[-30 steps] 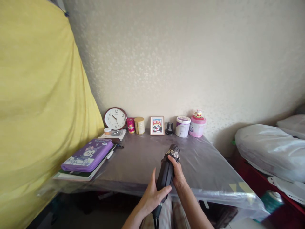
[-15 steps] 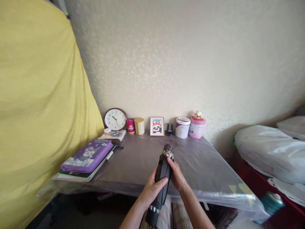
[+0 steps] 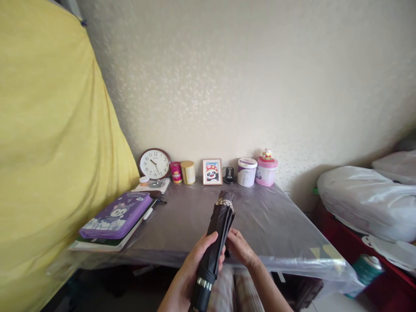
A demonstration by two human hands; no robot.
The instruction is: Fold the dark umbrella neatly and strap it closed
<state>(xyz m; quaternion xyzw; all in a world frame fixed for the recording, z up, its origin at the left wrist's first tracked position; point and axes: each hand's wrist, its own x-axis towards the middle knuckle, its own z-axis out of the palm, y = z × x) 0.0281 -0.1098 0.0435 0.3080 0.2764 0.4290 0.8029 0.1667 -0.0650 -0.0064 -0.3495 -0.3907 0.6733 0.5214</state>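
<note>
Head view: the L hand (image 3: 194,256) is wrapped around a black folded umbrella (image 3: 217,229), w/ its thumb on top and its fingertips (image 3: 222,261) peeking out on the other side. The R hand (image 3: 239,246) is just beside the umbrella, to the R of the L hand. Its fingers bend in close to the dark cloth. Can't tell if they pinch a bit of it, b/c the tips are partly hidden. The umbrella leans, w/ its top end pointing away past both hands, over the near part of the gray surface (image 3: 175,225). Its black handle (image 3: 199,297) is closer to the person than the L hand, w/ a shiny ring (image 3: 204,284) next to it. A patterned band (image 3: 225,203) goes round the far end, past both hands.

To the L of the hands, a purple case (image 3: 115,216) w/ a cartoon on it lies on a flat green & white pile (image 3: 97,245). Way ahead of the hands, by the wall (image 3: 208,86), is a row of things. L to R: a round clock (image 3: 155,164), a pink can (image 3: 176,172), a yellow can (image 3: 188,172), a panda pic (image 3: 212,172) in a frame, a small black thing (image 3: 229,175), a white tub (image 3: 247,173) and a pink tub (image 3: 267,173) w/ a little figure (image 3: 267,154) on top. Far R of the hands is a big white bag (image 3: 360,203).
</note>
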